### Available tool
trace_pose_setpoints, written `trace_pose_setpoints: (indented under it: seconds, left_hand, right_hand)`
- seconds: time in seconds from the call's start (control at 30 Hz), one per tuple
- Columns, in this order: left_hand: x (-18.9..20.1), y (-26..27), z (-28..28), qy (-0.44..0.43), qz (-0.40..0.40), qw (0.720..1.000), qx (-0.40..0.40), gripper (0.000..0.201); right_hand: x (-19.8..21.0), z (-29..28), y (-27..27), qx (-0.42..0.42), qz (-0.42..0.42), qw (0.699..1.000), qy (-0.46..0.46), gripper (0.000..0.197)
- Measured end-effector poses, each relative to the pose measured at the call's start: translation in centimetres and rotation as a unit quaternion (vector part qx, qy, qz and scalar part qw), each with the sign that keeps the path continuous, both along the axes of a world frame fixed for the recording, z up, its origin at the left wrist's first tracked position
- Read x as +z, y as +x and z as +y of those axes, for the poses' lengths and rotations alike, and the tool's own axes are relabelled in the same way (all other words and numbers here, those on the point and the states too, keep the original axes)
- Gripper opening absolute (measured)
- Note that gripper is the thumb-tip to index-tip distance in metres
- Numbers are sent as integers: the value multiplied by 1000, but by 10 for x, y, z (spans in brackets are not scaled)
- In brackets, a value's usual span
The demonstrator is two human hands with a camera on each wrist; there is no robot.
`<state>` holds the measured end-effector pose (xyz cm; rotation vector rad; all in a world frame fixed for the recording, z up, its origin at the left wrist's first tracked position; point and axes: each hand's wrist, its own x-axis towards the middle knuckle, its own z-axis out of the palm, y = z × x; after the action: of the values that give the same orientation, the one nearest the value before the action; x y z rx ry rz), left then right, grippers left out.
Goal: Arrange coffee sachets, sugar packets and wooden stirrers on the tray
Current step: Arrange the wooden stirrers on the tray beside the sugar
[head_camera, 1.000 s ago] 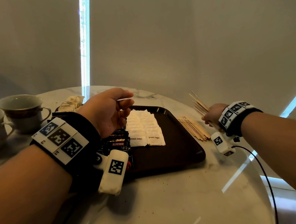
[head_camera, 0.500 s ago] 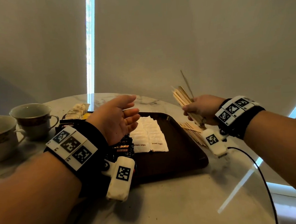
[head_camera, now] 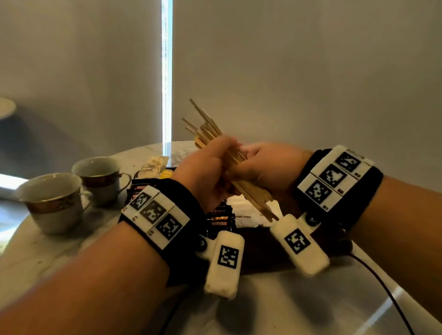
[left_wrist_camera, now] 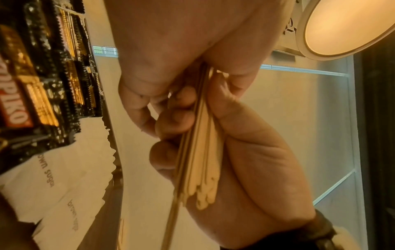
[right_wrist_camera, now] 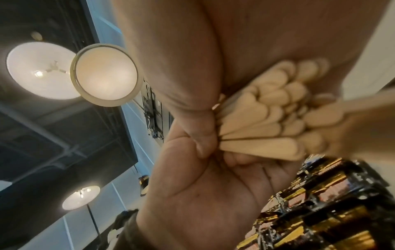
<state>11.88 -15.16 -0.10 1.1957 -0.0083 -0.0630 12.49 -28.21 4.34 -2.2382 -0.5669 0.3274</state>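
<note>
Step in hand: squaring up the bundle of pale wooden stirrers [head_camera: 214, 139]. Left hand [head_camera: 205, 176] and right hand [head_camera: 269, 167] both grip it, fingers curled round, above the dark brown tray [head_camera: 260, 242].

Next, likely: lay the bundle at the tray's bare 3 o'clock side.

White brown-sugar packets [head_camera: 243, 212] and black-and-gold coffee sachets [head_camera: 219, 220] lie below; two gold-banded teacups [head_camera: 53, 201] stand at 9 o'clock on the marble worktop [head_camera: 275, 314], clear of the way.

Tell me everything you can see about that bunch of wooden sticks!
The wooden stirrers are thin, flat, pale strips with rounded ends, bunched unevenly. The left hand and right hand both grip the bundle in the middle. It tilts, its top ends fanning up and away, its lower ends hanging over the white sugar packets without touching them.
</note>
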Motion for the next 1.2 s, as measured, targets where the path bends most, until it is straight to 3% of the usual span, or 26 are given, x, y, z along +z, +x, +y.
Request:
trace_pose_setpoints:
  seconds: [0.13,0.3,0.57,0.7,0.9,1.0,1.1,1.13,1.2]
  left_hand:
    - [-1,3,1,-6,-2,998,70,25]
    - [0,8,5,-65,-9,993,102,34]
    - [6,7,12,-190,-8,967,171,14]
    - [5,11,20,-199,-21,962,184,17]
    - [1,7,12,-154,-65,967,193,22]
    - [-2,4,4,-117,-85,971,190,18]
    - [-3,0,-4,-83,-88,977,178,21]
    - [-4,-2,-7,-76,-88,978,172,24]
    - [-4,-3,-10,-70,-95,979,164,25]
  right_hand:
    - [-14,6,8,12,61,990,127,20]
    - [-22,2,20,32,156,947,277,29]
    - [-32,-13,15,-4,233,898,374,24]
    - [-49,-25,15,-86,270,898,337,60]
    - [-50,-21,5,-58,385,809,441,94]
    - [-51,-19,2,-40,398,773,492,104]
    - [-53,-21,0,14,421,713,560,109]
    - [-53,-21,0,23,422,703,572,108]
    - [-53,-21,1,20,413,716,563,109]
